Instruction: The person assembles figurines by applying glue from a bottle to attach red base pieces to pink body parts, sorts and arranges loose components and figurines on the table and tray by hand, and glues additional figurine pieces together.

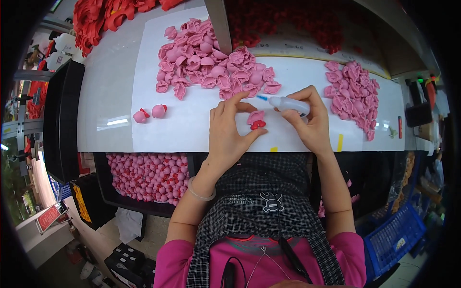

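My left hand [225, 127] pinches a small pink shell-shaped piece [256, 115] with a red part [258, 125] at its near side, between thumb and fingers. In my right hand [313, 126] is a white squeeze bottle [293, 105], tilted toward the left. Its thin blue tip [261, 97] is just above and beyond the pink piece; contact cannot be made out. Farther away lies a large heap of hollow pink shells [206, 62]. To the right is a smaller heap of pink pieces [353, 93]. Two rounded pink pieces with red parts [159, 111] sit at the left.
A bin of pink-and-red pieces [149, 175] sits below the table edge. Red pieces [103, 19] are piled at the far left. A metal post [219, 26] rises behind the large heap. A black tray [65, 110] borders the left side; a red marker [400, 127] lies right.
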The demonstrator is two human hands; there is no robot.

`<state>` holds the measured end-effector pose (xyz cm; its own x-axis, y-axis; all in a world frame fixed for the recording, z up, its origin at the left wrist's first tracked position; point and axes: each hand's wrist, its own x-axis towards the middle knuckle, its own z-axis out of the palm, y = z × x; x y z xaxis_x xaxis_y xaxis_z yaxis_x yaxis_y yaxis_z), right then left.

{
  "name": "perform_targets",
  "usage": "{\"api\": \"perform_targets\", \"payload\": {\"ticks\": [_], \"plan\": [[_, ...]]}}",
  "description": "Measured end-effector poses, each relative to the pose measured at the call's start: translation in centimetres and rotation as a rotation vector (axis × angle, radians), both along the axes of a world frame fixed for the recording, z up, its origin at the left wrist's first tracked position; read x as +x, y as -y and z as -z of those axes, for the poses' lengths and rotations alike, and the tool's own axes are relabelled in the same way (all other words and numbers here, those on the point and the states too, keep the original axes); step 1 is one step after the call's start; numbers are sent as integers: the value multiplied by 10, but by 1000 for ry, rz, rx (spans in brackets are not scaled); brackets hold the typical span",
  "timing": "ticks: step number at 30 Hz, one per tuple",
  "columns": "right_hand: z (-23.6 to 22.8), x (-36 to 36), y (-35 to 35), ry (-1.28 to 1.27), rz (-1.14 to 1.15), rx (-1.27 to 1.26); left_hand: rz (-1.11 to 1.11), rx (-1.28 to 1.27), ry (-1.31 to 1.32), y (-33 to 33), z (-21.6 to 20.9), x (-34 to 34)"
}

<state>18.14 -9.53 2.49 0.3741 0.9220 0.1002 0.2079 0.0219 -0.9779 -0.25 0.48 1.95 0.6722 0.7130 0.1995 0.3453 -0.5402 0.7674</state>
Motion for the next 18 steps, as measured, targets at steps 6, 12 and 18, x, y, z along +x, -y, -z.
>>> {"api": "perform_targets", "payload": {"ticks": [6,12,18], "plan": [[11,-7,1,-60,53,156,-20,-31,83,-2,8,0],[7,-12,-4,34,-5,116,-24,-15,94,-2,9,-1],[8,-13,-5,88,-27,73,-25,7,99,-2,10,-1]]}}
